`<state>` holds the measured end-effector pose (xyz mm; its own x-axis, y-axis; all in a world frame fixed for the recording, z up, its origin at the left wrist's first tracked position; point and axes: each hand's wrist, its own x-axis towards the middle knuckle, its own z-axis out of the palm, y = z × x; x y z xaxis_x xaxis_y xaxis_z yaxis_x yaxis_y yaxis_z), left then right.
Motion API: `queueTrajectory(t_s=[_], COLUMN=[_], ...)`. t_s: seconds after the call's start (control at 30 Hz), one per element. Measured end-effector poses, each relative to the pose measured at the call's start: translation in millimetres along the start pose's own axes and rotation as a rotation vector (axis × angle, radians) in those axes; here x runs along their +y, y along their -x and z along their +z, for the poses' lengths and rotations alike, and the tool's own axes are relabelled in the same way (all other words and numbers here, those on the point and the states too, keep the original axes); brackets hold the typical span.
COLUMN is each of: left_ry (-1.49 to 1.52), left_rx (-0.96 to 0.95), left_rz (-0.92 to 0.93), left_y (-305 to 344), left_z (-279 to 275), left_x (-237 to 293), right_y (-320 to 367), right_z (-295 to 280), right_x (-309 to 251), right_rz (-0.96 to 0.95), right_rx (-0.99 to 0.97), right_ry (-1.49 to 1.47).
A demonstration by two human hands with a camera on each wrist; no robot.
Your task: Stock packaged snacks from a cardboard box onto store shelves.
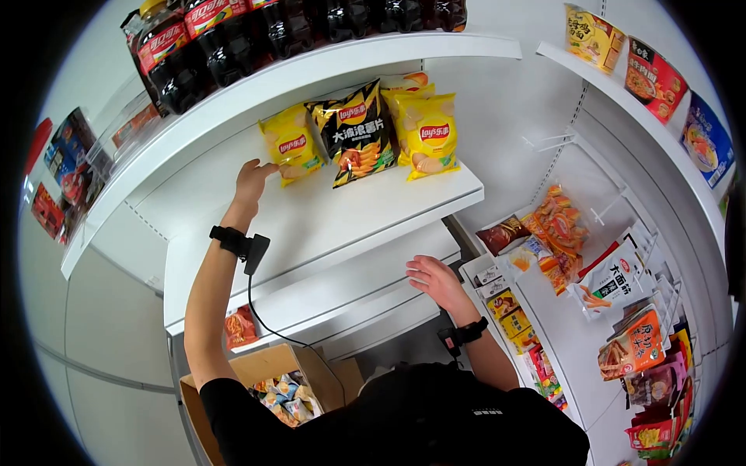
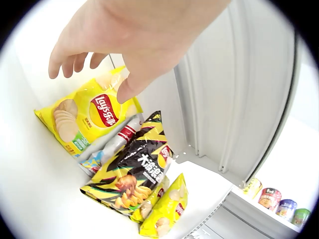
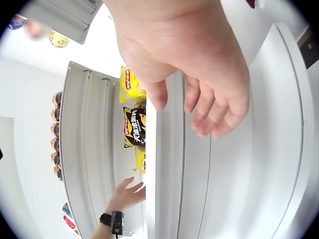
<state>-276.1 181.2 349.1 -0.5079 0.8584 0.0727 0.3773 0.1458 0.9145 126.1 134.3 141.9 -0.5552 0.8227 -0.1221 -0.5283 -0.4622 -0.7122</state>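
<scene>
My left hand (image 1: 252, 185) is at the left edge of a yellow Lay's chip bag (image 1: 292, 144) standing on the white shelf. In the left wrist view the thumb (image 2: 130, 89) overlaps the bag's top corner, while the other fingers spread loosely beyond it. Beside that bag stands a black chip bag (image 1: 353, 133), and to its right another yellow chip bag (image 1: 426, 138). A silvery-grey bag (image 2: 119, 142) shows between the left yellow bag and the black one. My right hand (image 1: 439, 286) hangs in front of the lower shelves, fingers loosely extended and holding nothing.
Cola bottles (image 1: 233, 46) line the upper shelf (image 1: 326, 62) over the chips. A cardboard box (image 1: 318, 373) with small packets sits below. At right, a side shelf (image 1: 536, 303) holds snack bags, with instant noodle cups (image 1: 654, 78) higher up.
</scene>
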Motion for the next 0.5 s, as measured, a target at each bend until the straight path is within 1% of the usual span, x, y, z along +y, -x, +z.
queueTrajectory(t_s=[0.17,0.27,0.37,0.5], left_ry=[0.073,0.126,0.171,0.308], left_rx=[0.001,0.033,0.038,0.031], left_rz=[-0.007,0.011,0.009,0.056], left_y=[52,76,108,161], left_z=[8,15,28,52], left_x=[13,11,15,16], right_y=[6,15,24,38], right_z=[-2,-9,-18,-27], right_x=[-4,-13,-20,-28], right_rz=[0.070,0.089,0.098,0.109], right_rx=[-0.046,-0.064,-0.076,-0.072], right_ry=[0.030,0.037,0.033,0.025])
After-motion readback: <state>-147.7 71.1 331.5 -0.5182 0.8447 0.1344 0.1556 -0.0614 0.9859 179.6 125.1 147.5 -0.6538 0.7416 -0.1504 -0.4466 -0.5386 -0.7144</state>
